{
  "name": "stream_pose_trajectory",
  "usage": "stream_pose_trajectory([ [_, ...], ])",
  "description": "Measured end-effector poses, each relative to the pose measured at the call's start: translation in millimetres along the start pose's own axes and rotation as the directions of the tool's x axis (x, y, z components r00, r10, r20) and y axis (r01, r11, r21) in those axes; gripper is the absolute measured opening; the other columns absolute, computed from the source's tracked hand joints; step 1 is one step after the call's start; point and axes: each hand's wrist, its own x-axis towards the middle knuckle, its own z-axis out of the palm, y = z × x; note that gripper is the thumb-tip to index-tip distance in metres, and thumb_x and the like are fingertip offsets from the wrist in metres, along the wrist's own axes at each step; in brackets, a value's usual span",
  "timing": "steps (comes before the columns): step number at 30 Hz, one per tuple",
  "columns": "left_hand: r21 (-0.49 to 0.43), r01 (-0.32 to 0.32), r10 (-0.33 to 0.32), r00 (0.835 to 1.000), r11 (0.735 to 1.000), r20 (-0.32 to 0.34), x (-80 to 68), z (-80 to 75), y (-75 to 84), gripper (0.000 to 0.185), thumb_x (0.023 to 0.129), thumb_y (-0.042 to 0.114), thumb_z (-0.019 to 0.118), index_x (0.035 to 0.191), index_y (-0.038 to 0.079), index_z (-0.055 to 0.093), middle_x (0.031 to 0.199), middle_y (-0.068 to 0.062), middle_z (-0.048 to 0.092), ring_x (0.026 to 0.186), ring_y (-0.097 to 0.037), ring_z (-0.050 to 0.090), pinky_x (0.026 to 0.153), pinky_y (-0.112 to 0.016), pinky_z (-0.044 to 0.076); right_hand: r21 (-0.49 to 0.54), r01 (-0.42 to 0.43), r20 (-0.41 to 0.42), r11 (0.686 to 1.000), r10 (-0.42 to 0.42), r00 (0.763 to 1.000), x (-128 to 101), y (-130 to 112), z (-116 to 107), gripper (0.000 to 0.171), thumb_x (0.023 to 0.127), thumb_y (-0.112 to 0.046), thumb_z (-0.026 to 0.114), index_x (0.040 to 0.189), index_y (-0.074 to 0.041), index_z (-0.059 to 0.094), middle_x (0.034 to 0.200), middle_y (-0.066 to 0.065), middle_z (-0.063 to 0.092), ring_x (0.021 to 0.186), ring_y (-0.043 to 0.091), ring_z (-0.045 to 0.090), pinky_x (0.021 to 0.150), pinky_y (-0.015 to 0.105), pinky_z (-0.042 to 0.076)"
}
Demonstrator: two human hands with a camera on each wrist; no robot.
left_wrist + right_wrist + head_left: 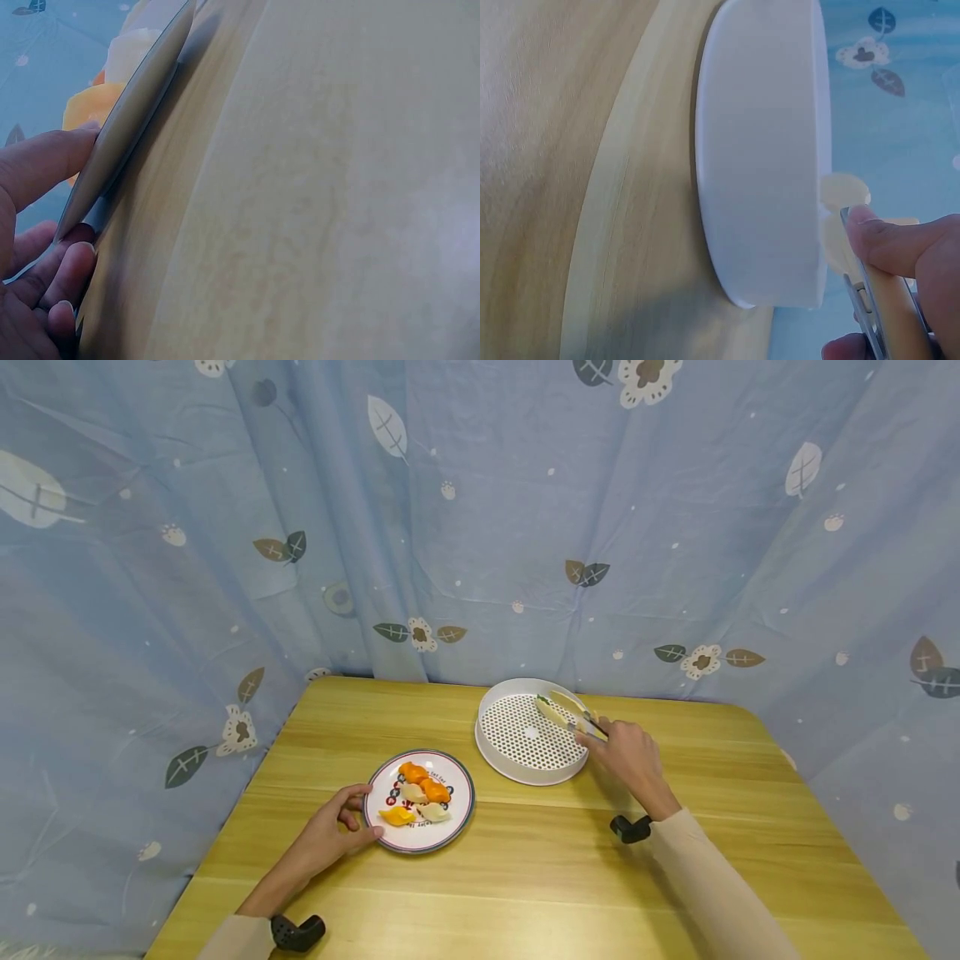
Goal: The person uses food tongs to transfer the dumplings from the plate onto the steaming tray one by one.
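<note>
**Head cam: tongs over the steamer tray, other hand on the plate**

Head view has me at the wooden worktop (525, 868), and I'll place everything off the white perforated steamer tray (525, 737) at the far middle. My right hand (626, 758) sits at that tray's right rim, fingers curled tight around a pair of tongs (581, 720), and the tong tips are squeezed on a pale dumpling (552, 707) held over the tray's far right part. Can't tell whether the dumpling touches the mesh or hangs just above it.

Nearer me and left of the tray sits a patterned plate (456, 823) with four dumplings (420, 793) on it, two orange, one yellow, one whitish. My left hand (330, 835) has a grip on the plate's left edge, thumb on top of the rim and fingers tucked underneath; the left wrist cam shows that pinch up close.

Behind the tray hangs a blue curtain (480, 527) with a leaf and flower print.
</note>
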Motion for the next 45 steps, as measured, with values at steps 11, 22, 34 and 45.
stream_pose_trajectory([
  [11,-0.016,-0.021,0.021,1.0,1.0,0.009,-0.4,0.0,0.5,0.074,0.084,0.025,0.088,0.146,0.01,0.05,0.121,-0.011,0.057,0.092,-0.023,0.049,0.072,-0.028,0.042,0.036,0.077,-0.038,0.996,-0.075,0.996,-16,-15,-10,0.06,0.09,-0.058,0.073,0.129,-0.012,0.073,0.074,0.005,0.06,0.062,0.024,0.052,0.054,0.043,0.045],
  [22,-0.006,-0.002,0.002,1.0,1.0,-0.003,-0.1,0.8,-2.0,0.074,0.083,0.024,0.089,0.145,0.011,0.051,0.121,-0.01,0.057,0.093,-0.023,0.049,0.072,-0.027,0.042,0.062,0.151,-0.066,0.987,-0.147,0.987,-33,-31,-12,0.062,0.087,-0.057,0.077,0.132,-0.015,0.072,0.067,-0.004,0.054,0.057,0.017,0.045,0.049,0.034,0.037],
  [34,-0.001,-0.001,0.001,1.0,1.0,-0.006,-0.3,1.1,-1.4,0.075,0.083,0.027,0.089,0.146,0.011,0.051,0.121,-0.01,0.057,0.093,-0.023,0.049,0.072,-0.027,0.042,0.085,0.23,-0.103,0.969,-0.221,0.97,-49,-46,-11,0.06,0.086,-0.056,0.078,0.132,-0.019,0.072,0.061,-0.007,0.041,0.054,0.011,0.038,0.048,0.03,0.033],
  [45,-0.008,0.0,0.0,1.0,1.0,-0.002,-0.7,0.8,-0.8,0.074,0.083,0.027,0.089,0.145,0.012,0.051,0.121,-0.01,0.057,0.093,-0.023,0.049,0.071,-0.027,0.042,0.093,0.261,-0.107,0.961,-0.251,0.962,-63,-57,-3,0.062,0.081,-0.053,0.083,0.129,-0.016,0.074,0.062,-0.01,0.042,0.055,0.009,0.038,0.05,0.029,0.035],
])
